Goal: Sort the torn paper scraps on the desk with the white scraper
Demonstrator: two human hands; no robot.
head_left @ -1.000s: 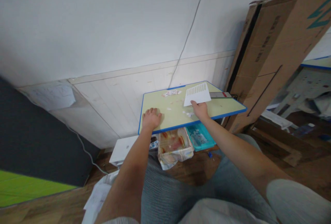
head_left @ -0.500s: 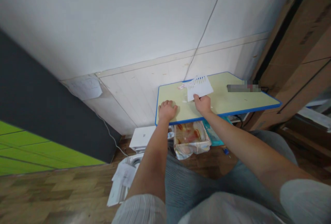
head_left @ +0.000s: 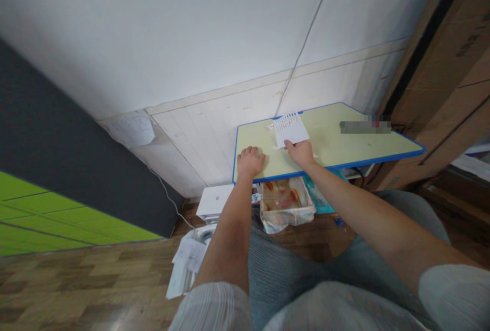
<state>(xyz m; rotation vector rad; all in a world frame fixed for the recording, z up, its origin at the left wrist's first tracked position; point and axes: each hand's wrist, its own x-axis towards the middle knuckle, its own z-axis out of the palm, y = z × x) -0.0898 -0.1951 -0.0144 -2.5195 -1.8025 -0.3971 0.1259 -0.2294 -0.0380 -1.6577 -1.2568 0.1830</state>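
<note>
A white flat piece (head_left: 292,132), with a row of slots along its far edge like a comb, is pinched at its near edge by my right hand (head_left: 301,154), thumb on top. It is over the left half of a pale yellow table (head_left: 329,142) with a blue rim; I cannot tell whether it touches the top. Reddish marks show through or between the slots. A small whitish scrap with pink marks (head_left: 270,128) lies beside its left edge. My left hand (head_left: 250,161) rests flat on the table near the left edge, fingers spread, holding nothing.
A blurred-out grey object (head_left: 365,127) lies at the table's right. Below are a lined basket (head_left: 287,219), a teal bag (head_left: 321,201) and a white box (head_left: 214,201). Tall cardboard boxes (head_left: 429,91) stand at the right; a cable (head_left: 308,40) runs down the wall.
The white slotted piece has shifted slightly left and turned a little in my right hand. My left hand stays flat on the table. The whole view has shifted slightly.
</note>
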